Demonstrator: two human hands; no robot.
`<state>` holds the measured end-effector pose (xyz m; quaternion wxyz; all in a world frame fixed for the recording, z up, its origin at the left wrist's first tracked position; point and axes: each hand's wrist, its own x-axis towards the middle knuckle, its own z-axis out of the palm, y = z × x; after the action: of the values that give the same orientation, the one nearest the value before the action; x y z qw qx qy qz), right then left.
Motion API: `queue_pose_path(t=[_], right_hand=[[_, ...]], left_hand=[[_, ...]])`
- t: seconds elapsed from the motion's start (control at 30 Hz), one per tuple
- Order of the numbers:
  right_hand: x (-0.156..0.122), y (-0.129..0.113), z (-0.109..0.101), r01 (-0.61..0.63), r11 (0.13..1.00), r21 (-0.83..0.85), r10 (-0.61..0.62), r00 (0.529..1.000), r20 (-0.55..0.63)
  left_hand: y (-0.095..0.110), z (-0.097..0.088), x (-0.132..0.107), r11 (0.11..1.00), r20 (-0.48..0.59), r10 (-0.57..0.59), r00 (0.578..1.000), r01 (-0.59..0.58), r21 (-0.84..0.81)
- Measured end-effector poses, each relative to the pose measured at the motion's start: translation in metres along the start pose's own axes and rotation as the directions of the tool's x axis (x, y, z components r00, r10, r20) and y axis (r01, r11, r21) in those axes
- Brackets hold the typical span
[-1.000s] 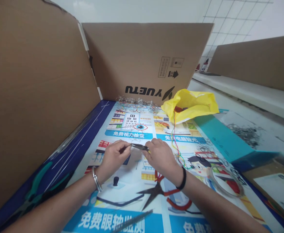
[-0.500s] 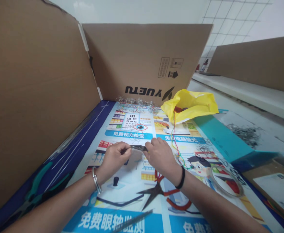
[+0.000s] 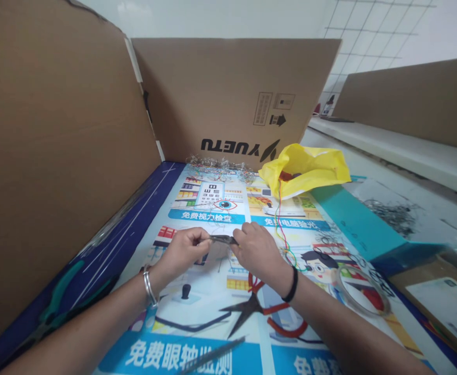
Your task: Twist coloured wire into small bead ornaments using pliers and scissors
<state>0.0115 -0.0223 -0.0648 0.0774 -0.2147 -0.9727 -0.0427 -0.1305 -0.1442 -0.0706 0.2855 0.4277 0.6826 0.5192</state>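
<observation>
Needle-nose pliers [image 3: 221, 239] point left from my right hand [image 3: 256, 248], which is closed round their handles. At the tip of their jaws, my left hand [image 3: 185, 250] is closed in a pinch. Whatever lies between its fingertips is too small to make out, though thin wire pieces show just below. Scissors with red handles [image 3: 248, 311] lie on the printed sheet under my right wrist, blades spread. Red, yellow and green cords [image 3: 281, 229] trail from a yellow bag [image 3: 322, 166] down past my right hand.
Tangled wire pieces [image 3: 223, 165] lie along the upright cardboard [image 3: 197, 94]. Teal-handled pliers [image 3: 56, 307] rest at the left. A tape roll [image 3: 384, 307] sits at the right, near a teal box flap [image 3: 361, 224] and a heap of dark wire bits [image 3: 392, 216].
My left wrist has turned and its bracelet has shifted slightly left and up. My right hand and the pliers have hardly moved.
</observation>
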Motion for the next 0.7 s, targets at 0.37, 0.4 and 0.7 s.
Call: queue_pose_path(t=[0.37, 0.4, 0.7], right_hand=[[-0.0021, -0.0015, 0.0006, 0.011, 1.000, 0.011, -0.011, 1.000, 0.006], [-0.0023, -0.0014, 0.0010, 0.011, 1.000, 0.014, -0.011, 1.000, 0.008], [-0.0029, -0.0004, 0.0018, 0.010, 1.000, 0.015, -0.010, 1.000, 0.011]], left_hand=[[-0.0007, -0.0061, 0.0021, 0.999, 0.122, -0.026, 0.992, 0.030, -0.032], [-0.0011, -0.0063, 0.0023, 0.999, 0.125, -0.025, 0.992, 0.028, -0.027], [-0.0050, -0.0049, 0.0035, 0.999, 0.134, -0.038, 0.990, 0.041, -0.023]])
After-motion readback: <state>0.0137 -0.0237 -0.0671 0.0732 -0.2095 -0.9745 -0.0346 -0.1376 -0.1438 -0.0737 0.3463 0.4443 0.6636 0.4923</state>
